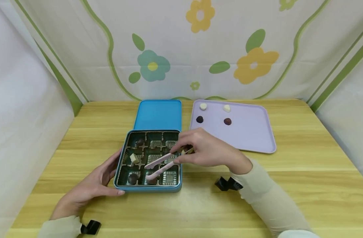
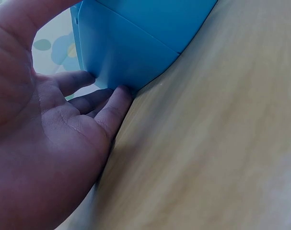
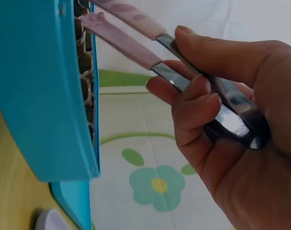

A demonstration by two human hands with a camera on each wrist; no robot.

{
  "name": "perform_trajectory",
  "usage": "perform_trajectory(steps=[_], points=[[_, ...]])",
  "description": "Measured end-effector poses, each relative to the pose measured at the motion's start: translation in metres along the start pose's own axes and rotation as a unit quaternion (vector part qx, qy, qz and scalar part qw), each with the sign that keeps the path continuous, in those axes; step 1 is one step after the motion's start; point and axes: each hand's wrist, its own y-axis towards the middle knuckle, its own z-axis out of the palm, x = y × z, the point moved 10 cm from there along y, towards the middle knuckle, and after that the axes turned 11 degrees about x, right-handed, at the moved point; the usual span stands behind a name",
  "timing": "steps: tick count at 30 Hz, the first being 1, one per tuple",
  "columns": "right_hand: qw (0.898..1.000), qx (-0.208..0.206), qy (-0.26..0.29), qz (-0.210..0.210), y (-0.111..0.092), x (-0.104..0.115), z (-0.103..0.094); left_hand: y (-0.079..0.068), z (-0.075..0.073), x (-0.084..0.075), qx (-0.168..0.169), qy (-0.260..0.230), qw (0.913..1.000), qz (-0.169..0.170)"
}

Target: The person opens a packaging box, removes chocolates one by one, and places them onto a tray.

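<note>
My right hand [image 1: 203, 148] grips a pair of small tongs [image 3: 167, 72] with pink tips and metal arms. The tips stand slightly apart, over the front middle compartment of a blue tin [image 1: 148, 189], overlapping a dark chocolate [image 1: 152, 181] there. Inside the tin a gold-coloured divided insert [image 1: 143, 150] holds a dark chocolate [image 1: 132, 178] at front left, a cream square piece [image 1: 134, 158] behind it and another dark chocolate [image 1: 139, 142] at back left. With spread, lightly bent fingers [image 2: 119, 103], my left hand [image 1: 93, 181] touches the tin's left side; its thumb lies at the front left corner.
Behind the tin lies a blue lid [image 1: 159, 114]. A lilac tray [image 1: 249, 135] at the back right bears two white pieces [image 1: 203, 106] and two dark chocolates [image 1: 227, 121]. A flowered cloth [image 1: 181, 49] hangs behind the wooden table [image 1: 205, 211].
</note>
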Motion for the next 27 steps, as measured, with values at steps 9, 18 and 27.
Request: perform_trajectory(steps=[9, 18, 27], points=[[0.994, 0.064, -0.08, 0.027, 0.026, 0.019, 0.023, 0.002, 0.002, -0.003, 0.003, 0.001, 0.9999, 0.015], [0.994, 0.066, -0.071, 0.045, 0.028, 0.013, 0.023, 0.002, 0.002, -0.004, 0.001, 0.008, 0.9997, 0.021], [0.992, 0.08, -0.089, 0.042, 0.032, 0.022, 0.027, 0.001, 0.001, -0.001, -0.003, -0.003, 1.0, 0.001]])
